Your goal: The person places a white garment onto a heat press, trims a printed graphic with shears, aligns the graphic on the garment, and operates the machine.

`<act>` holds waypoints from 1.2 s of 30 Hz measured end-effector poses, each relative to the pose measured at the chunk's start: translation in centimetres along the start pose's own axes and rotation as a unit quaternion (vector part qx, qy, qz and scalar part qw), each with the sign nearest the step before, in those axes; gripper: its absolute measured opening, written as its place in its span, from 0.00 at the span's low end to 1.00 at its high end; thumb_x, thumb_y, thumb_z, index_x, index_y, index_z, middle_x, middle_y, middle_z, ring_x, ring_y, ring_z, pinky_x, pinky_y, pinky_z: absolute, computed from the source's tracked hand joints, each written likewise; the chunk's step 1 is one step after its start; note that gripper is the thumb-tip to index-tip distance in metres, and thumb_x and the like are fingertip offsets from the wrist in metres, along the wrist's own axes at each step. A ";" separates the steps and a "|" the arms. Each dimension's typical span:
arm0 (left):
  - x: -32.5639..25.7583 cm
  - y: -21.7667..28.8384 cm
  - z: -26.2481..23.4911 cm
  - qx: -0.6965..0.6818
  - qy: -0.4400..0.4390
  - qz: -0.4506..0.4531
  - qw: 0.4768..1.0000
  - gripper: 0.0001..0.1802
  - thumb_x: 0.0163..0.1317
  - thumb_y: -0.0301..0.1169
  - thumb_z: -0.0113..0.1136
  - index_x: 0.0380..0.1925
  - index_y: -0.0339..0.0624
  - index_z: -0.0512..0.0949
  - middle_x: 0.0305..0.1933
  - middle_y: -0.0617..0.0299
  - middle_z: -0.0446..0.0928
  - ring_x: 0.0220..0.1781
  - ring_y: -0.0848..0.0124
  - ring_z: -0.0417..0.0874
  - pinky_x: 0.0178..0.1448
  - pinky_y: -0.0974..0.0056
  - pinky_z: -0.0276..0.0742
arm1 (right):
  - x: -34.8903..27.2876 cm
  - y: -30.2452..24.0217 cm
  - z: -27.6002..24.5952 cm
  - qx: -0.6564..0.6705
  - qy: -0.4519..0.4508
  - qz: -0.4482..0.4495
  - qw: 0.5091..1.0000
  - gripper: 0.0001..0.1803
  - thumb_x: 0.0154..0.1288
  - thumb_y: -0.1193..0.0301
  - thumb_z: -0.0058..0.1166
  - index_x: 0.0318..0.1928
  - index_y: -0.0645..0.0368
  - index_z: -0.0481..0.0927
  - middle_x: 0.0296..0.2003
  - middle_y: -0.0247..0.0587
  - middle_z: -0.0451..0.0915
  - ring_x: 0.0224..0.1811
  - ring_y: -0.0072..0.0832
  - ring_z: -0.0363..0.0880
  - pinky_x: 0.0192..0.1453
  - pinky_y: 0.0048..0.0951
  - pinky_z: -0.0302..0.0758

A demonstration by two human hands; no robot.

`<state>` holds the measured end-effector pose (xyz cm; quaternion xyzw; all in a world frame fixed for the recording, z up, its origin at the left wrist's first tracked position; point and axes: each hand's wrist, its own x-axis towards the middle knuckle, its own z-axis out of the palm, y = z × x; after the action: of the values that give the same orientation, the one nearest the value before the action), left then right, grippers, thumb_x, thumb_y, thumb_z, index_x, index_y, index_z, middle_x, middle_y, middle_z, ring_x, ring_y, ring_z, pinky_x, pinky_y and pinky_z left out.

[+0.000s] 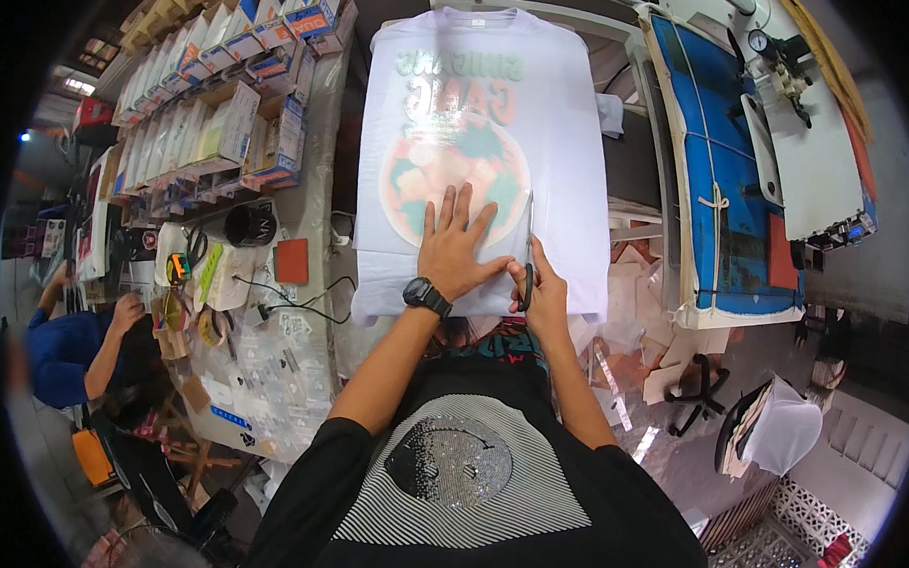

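Observation:
A pale lavender T-shirt (pixel 570 118) lies spread out in front of me, collar away from me. On its front is a translucent transfer sheet with a round print (pixel 408 172) in orange and green, with mirrored lettering above it. My left hand (pixel 458 249) presses flat on the lower part of the print, fingers spread. A dark watch (pixel 427 296) is on that wrist. My right hand (pixel 544 292) is closed on a pair of scissors (pixel 530 237) with black handles. Their blades point away from me along the sheet's right side; whether they are cutting, I cannot tell.
At left, a shelf of boxes (pixel 230 126) stands by a cluttered table with a black mug (pixel 249 224), a red square (pixel 292 261) and a cable. A person in blue (pixel 67 356) is at far left. A blue-topped press (pixel 718 193) stands at right; paper scraps litter the floor.

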<state>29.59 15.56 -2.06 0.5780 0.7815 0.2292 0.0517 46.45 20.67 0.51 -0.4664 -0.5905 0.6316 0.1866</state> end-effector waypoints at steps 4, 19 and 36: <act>0.2 0.2 0.0 0.003 -0.001 -0.007 1.000 0.45 0.51 0.64 0.63 0.67 0.56 0.70 0.78 0.48 0.53 0.80 0.48 0.50 0.77 0.37 0.43 | 1.4 -0.4 -0.4 0.010 -0.003 -0.016 1.000 0.40 0.68 0.54 0.61 0.72 0.62 0.61 0.16 0.31 0.69 0.15 0.15 0.68 0.18 0.21 0.66; 0.6 0.7 -1.0 0.000 -0.043 -0.022 0.999 0.46 0.50 0.62 0.65 0.67 0.55 0.69 0.78 0.47 0.52 0.80 0.49 0.47 0.77 0.38 0.42 | 8.3 -4.3 -1.2 -0.020 -0.015 -0.021 0.999 0.36 0.68 0.55 0.60 0.70 0.57 0.65 0.15 0.35 0.72 0.14 0.18 0.71 0.18 0.25 0.68; 1.2 1.0 -1.2 -0.013 -0.053 -0.031 0.998 0.45 0.49 0.62 0.66 0.65 0.53 0.72 0.78 0.46 0.53 0.79 0.46 0.50 0.77 0.37 0.43 | 24.3 -9.5 -1.9 -0.058 0.001 -0.076 0.995 0.41 0.66 0.52 0.62 0.70 0.65 0.64 0.14 0.36 0.72 0.13 0.22 0.73 0.17 0.28 0.70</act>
<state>29.62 16.52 -0.32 0.5643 0.7921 0.2064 0.1074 32.97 43.08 0.57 -0.4307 -0.6594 0.5803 0.2069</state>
